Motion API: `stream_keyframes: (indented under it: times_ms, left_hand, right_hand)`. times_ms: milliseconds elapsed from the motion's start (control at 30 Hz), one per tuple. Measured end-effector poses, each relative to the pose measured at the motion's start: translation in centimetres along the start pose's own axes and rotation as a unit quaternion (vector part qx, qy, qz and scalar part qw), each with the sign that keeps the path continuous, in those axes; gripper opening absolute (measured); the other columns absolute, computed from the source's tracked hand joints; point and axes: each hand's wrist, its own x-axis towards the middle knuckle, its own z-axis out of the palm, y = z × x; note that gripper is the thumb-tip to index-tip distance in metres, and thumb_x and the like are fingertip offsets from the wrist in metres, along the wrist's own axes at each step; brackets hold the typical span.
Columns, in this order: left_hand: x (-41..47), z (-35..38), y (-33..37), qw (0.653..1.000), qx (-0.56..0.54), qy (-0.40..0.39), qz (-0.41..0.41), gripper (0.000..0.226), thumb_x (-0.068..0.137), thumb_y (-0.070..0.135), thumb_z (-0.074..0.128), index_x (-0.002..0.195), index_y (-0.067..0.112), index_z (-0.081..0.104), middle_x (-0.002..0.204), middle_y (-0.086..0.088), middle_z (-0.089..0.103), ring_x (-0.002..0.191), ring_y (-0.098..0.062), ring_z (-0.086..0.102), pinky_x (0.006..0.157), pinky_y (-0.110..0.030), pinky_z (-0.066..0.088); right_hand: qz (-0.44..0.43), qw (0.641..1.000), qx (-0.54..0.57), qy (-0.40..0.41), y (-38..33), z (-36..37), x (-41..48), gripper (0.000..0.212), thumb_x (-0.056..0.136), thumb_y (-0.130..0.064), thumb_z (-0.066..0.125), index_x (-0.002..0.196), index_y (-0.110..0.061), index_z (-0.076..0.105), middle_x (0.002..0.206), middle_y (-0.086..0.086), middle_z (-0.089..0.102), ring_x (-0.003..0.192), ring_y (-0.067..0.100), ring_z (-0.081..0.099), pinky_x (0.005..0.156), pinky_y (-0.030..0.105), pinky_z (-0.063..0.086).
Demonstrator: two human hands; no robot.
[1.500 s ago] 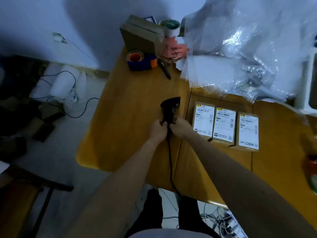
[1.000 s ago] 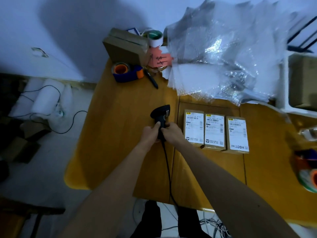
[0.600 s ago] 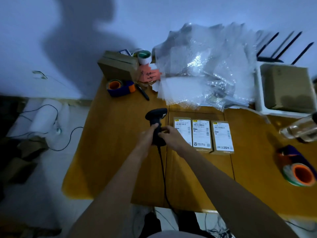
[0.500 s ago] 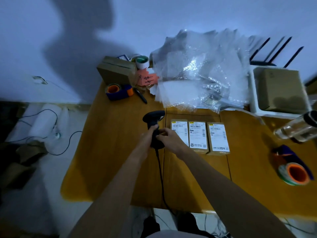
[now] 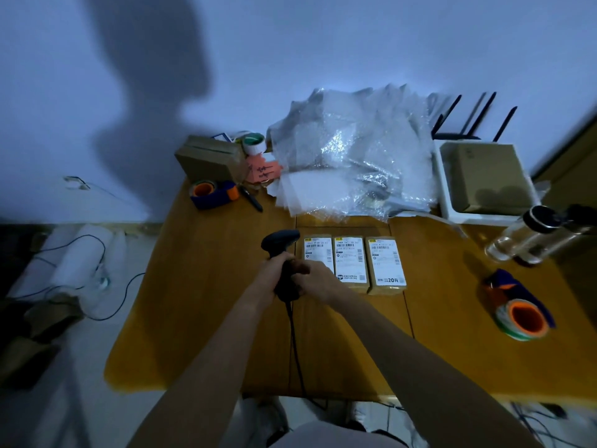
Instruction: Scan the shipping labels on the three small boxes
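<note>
Three small cardboard boxes lie side by side on the wooden table (image 5: 206, 318), each with a white shipping label facing up: the left box (image 5: 318, 253), the middle box (image 5: 350, 261), the right box (image 5: 386, 263). Both hands wrap the handle of a black corded barcode scanner (image 5: 279, 242), held upright just left of the boxes. My left hand (image 5: 273, 271) grips the handle from the left, my right hand (image 5: 315, 278) from the right, covering the left box's lower corner. The scanner's cable (image 5: 295, 344) trails toward me over the table's front edge.
At the back stand a cardboard box (image 5: 210, 160), a blue tape dispenser (image 5: 213, 194), a black pen (image 5: 253, 200) and a heap of bubble wrap (image 5: 355, 160). A white tray holding a carton (image 5: 484, 176), a clear bottle (image 5: 533, 236) and another tape dispenser (image 5: 520, 312) sit to the right.
The view has tilted up and swung right, bringing the tray, bottle and right tape dispenser into view. Both hands stay closed on the scanner beside the boxes.
</note>
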Motion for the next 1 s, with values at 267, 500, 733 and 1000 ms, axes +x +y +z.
stream_keyframes:
  times_ms: [267,500,733,1000]
  left_hand:
    - [-0.4,0.4,-1.0,1.000,0.007,0.014,-0.002,0.010,0.092,0.009,0.061,0.083,0.005,0.063,0.071,-0.008,0.066,0.067,-0.022,0.063,0.070,-0.036,0.051]
    - [0.0,0.3,-1.8,0.998,0.039,0.055,0.000,0.007,0.090,0.008,0.067,0.084,0.006,0.064,0.060,-0.003,0.060,0.054,-0.017,0.055,0.057,-0.030,0.048]
    - [1.2,0.6,-2.4,0.995,0.052,0.085,-0.001,0.010,0.089,0.005,0.067,0.083,0.007,0.059,0.063,-0.004,0.056,0.053,-0.016,0.052,0.053,-0.029,0.044]
    - [3.1,1.4,-2.8,0.994,0.051,0.094,-0.012,0.014,0.092,0.006,0.063,0.105,0.001,0.062,0.073,-0.008,0.061,0.057,-0.017,0.056,0.051,-0.027,0.046]
  right_hand:
    - [0.000,0.998,-0.054,0.037,1.8,-2.1,0.1,0.026,0.098,-0.023,0.055,0.113,-0.010,0.072,0.111,0.009,0.071,0.101,0.026,0.067,0.093,0.046,0.056]
    - [-0.010,0.969,-0.230,0.095,4.0,-3.7,0.0,0.034,0.101,-0.028,0.052,0.130,-0.011,0.060,0.129,0.009,0.064,0.111,0.025,0.063,0.094,0.043,0.053]
    - [0.024,0.965,-0.236,0.113,5.6,-4.9,1.0,0.044,0.101,-0.029,0.053,0.140,-0.008,0.053,0.141,0.012,0.054,0.120,0.029,0.059,0.098,0.043,0.050]
    - [0.063,0.973,-0.191,0.111,6.3,-5.4,2.9,0.035,0.100,-0.024,0.054,0.124,-0.002,0.064,0.121,0.017,0.069,0.104,0.032,0.068,0.090,0.045,0.056]
